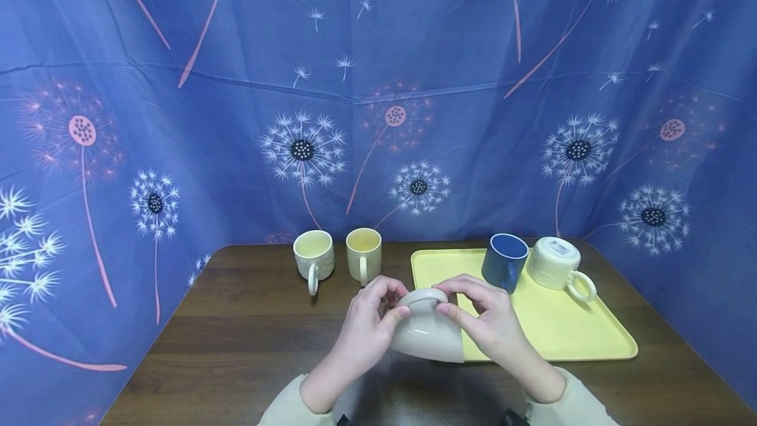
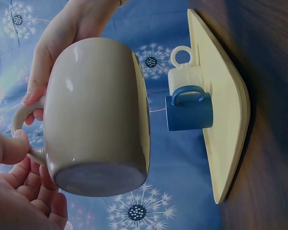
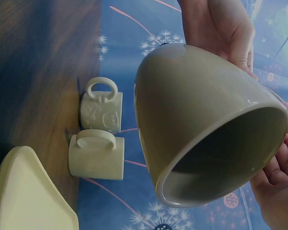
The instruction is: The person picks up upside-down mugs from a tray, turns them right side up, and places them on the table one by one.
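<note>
A glossy grey-beige mug (image 1: 428,337) is held up over the table's front, lying sideways with its handle on top. My left hand (image 1: 368,324) pinches the handle's left end between thumb and fingers, and my right hand (image 1: 493,317) pinches its right end. The mug's base (image 2: 101,179) faces left in the left wrist view's look from that side. From the right wrist view, its dark hollow mouth (image 3: 230,153) shows on the right side.
A yellow tray (image 1: 568,334) on the right bears an upright dark blue mug (image 1: 503,265) and an upturned white mug (image 1: 547,265). Upright at the back stand a cream embossed mug (image 1: 313,254) and a plain pale yellow mug (image 1: 357,258). A blue dandelion-print cloth (image 1: 236,117) hangs behind the wooden table (image 1: 236,334).
</note>
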Tool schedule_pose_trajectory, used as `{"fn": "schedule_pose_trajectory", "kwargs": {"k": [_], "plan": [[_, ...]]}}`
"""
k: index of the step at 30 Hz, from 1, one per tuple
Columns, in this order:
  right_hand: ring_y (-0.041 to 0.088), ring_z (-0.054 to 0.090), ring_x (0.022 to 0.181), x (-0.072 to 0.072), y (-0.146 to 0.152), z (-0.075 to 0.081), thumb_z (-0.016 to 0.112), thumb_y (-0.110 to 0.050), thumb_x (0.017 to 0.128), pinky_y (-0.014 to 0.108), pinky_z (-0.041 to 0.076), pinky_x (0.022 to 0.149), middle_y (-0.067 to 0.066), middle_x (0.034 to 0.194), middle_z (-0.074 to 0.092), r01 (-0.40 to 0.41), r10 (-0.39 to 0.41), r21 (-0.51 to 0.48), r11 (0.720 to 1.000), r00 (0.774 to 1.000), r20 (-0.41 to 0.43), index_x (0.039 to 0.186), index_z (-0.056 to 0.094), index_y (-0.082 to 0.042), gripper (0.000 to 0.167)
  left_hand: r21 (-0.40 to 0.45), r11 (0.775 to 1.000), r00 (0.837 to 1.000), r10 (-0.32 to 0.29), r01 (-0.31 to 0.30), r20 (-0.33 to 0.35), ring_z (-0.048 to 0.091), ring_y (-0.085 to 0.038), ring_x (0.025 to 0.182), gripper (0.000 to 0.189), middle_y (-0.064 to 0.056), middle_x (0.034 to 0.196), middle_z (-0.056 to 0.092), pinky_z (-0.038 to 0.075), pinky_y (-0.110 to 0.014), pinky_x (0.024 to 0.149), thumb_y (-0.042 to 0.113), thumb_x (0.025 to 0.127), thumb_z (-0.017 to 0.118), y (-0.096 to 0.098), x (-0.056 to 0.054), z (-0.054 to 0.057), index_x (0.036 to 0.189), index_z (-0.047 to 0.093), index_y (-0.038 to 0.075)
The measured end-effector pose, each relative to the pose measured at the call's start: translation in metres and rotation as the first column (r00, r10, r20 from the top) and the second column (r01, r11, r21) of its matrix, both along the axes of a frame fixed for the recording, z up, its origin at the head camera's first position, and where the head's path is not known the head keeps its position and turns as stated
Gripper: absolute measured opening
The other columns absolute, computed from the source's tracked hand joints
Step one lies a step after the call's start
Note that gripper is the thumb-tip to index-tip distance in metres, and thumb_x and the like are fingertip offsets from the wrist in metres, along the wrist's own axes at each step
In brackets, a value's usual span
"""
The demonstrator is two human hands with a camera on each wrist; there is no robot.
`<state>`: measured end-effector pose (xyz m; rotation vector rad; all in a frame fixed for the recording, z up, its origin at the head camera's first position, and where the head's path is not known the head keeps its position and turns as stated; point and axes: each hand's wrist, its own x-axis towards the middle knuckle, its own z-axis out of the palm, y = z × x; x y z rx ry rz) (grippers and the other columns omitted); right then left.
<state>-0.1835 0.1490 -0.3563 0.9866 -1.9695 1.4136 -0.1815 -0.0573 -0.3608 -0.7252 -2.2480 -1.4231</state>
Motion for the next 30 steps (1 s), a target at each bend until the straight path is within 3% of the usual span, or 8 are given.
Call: {"fn": "schedule_pose_trajectory", "kwargs": {"k": [10,20,24,30], "plan": [[0.008,0.064,0.086,-0.001,0.005,0.007,0.075,0.006,0.073,0.016,0.050,0.076,0.002,0.091,0.069,0.051,-0.051,0.101,0.994,0.999,-0.004,0.098,0.069,-0.008,0.030,-0.015,0.998,0.996,-0.060,0.061,0.063,0.056,-0.009,0.082,0.021,0.006,0.087,0.060,0.047,-0.030,0.078,0.010,0.079,0.074,-0.004,0.003,0.005,0.094,0.061,0.015],[0.007,0.062,0.082,-0.003,0.006,0.016,0.075,0.000,0.076,0.018,0.047,0.074,-0.003,0.090,0.069,0.041,-0.034,0.211,0.977,0.999,-0.034,0.099,0.070,-0.013,0.028,-0.079,0.992,0.990,-0.086,0.095,0.111,0.057,-0.008,0.079,0.020,0.008,0.083,0.060,0.048,-0.030,0.076,0.011,0.079,0.075,-0.010,0.004,0.008,0.094,0.062,0.016],[0.005,0.062,0.081,-0.003,0.006,0.021,0.075,-0.003,0.077,0.019,0.047,0.074,-0.006,0.091,0.069,0.018,-0.006,0.255,0.967,0.999,-0.050,0.100,0.069,-0.016,0.028,-0.075,0.982,0.972,-0.158,0.173,0.173,0.058,-0.007,0.078,0.020,0.007,0.083,0.061,0.048,-0.027,0.075,0.010,0.080,0.074,-0.014,0.003,0.011,0.095,0.061,0.015],[0.005,0.061,0.079,-0.003,0.008,0.024,0.074,-0.004,0.078,0.020,0.048,0.074,-0.006,0.090,0.068,-0.046,0.066,0.297,0.954,0.996,-0.056,0.101,0.068,-0.016,0.026,-0.030,0.958,0.924,-0.268,0.287,0.272,0.058,-0.009,0.077,0.019,0.000,0.088,0.063,0.049,-0.024,0.072,0.015,0.082,0.072,-0.019,0.001,0.016,0.098,0.062,0.011]]}}
